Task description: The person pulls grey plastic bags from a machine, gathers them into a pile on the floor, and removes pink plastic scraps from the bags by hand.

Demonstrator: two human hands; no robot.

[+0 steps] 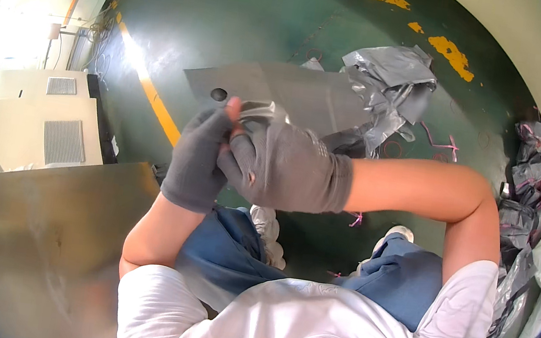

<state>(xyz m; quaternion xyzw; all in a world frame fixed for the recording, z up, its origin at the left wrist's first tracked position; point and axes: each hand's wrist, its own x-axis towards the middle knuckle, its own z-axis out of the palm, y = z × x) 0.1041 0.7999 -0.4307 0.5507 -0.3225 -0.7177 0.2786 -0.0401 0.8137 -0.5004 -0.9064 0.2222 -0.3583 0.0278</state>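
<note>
A flat grey sheet-metal panel with a round hole (274,90) is held up over the green floor (238,5), its near edge pinched between the fingertips of both hands. The left hand (199,159) and right hand (285,164) (both in grey fingerless gloves) clench it together. Crumpled grey plastic wrapping (393,82) lies beyond.

— What does the person wear on the hands?
— Grey knitted gloves with the fingertips cut off, on the left hand (197,159) and the right hand (288,168); the cuffs end at the wrists.
— And the clothes?
— A white short-sleeved T-shirt (305,319), blue trousers (231,253) and pale shoes (398,233). The forearms are bare.
</note>
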